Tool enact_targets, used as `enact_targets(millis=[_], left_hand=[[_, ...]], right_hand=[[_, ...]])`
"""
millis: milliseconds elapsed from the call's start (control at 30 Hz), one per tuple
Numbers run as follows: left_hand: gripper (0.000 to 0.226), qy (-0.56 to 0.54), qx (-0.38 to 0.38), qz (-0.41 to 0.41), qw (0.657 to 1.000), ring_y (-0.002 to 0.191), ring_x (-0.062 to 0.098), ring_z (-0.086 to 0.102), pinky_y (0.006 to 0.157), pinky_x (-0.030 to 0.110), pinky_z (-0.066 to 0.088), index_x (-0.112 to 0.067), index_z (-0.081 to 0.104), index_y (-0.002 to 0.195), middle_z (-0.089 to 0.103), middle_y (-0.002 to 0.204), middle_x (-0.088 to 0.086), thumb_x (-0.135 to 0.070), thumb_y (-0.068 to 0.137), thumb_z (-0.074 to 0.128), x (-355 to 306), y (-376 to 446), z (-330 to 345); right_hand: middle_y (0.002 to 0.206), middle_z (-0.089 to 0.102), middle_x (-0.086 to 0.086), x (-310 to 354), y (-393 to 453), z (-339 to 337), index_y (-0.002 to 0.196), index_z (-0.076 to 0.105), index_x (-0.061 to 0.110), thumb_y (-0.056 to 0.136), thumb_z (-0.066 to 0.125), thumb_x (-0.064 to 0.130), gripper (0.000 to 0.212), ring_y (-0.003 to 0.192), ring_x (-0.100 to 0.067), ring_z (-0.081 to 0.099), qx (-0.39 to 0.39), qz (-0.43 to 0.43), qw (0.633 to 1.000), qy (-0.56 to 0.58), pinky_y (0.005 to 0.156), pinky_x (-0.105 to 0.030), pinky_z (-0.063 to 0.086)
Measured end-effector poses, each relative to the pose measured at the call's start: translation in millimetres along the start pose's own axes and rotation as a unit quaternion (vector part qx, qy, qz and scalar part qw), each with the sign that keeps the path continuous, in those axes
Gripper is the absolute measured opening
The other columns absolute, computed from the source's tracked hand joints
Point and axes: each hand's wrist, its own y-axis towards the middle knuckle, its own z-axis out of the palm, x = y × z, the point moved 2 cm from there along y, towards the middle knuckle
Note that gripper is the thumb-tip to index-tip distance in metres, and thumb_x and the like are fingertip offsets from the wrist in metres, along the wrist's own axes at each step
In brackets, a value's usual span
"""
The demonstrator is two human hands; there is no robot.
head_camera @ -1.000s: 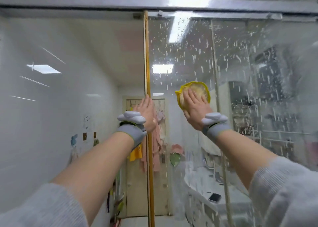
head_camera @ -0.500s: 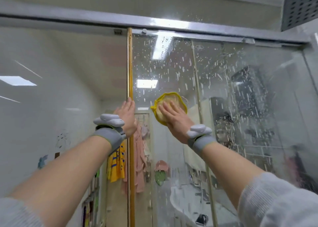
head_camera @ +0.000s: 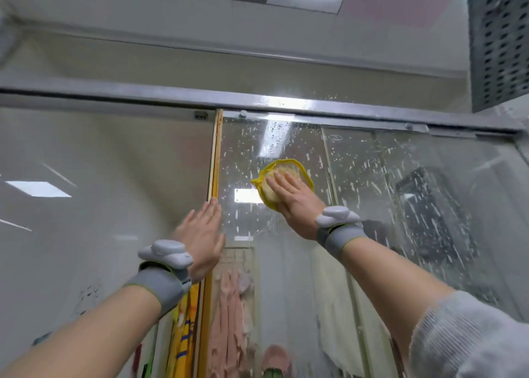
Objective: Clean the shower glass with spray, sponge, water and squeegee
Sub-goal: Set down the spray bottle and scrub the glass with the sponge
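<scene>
The shower glass (head_camera: 400, 194) fills the right half of the view, speckled all over with white foam drops. A round yellow sponge (head_camera: 297, 170) lies flat against the glass near its top. My right hand (head_camera: 292, 200) presses on the sponge with straight fingers spread over it. My left hand (head_camera: 201, 234) rests flat with straight fingers against the yellowed vertical edge strip (head_camera: 216, 160) of the glass panel. Both wrists carry grey bands with white trackers.
A metal top rail (head_camera: 257, 98) runs across just above the sponge. A second glass panel (head_camera: 100, 205) stands at the left. A perforated grey vent (head_camera: 499, 42) hangs at the upper right. Towels and clothes show through the glass below.
My right hand has slid the sponge upward toward the top rail. The view has tilted up, showing the ceiling. My left hand stays on the edge strip.
</scene>
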Motion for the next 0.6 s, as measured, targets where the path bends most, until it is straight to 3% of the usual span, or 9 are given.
enact_targets(millis=[367,600], left_hand=[[0.056,0.053,-0.045,-0.037,0.997,0.15,0.018,0.003,0.121,0.034,0.004,-0.006,0.01,0.153,0.003,0.162,0.006,-0.03,0.104,0.024,9.7,101.1,-42.2],[0.047,0.023,-0.072,-0.034,0.997,0.14,0.023,0.031,0.114,0.033,0.02,-0.006,0.029,0.147,0.026,0.156,0.008,-0.022,0.102,0.029,13.1,117.1,-54.2]], right_hand=[[0.161,0.0,0.002,3.4,144.7,-22.1,0.153,0.006,0.026,0.102,0.02,0.044,0.056,0.148,-0.021,-0.001,-0.02,0.029,0.998,-0.051,0.118,-0.034,0.002],[0.161,0.003,0.005,37.2,182.6,-20.3,0.153,0.01,0.026,0.103,0.022,0.041,0.054,0.148,-0.018,0.002,-0.022,-0.005,0.997,-0.073,0.118,-0.033,0.004]])
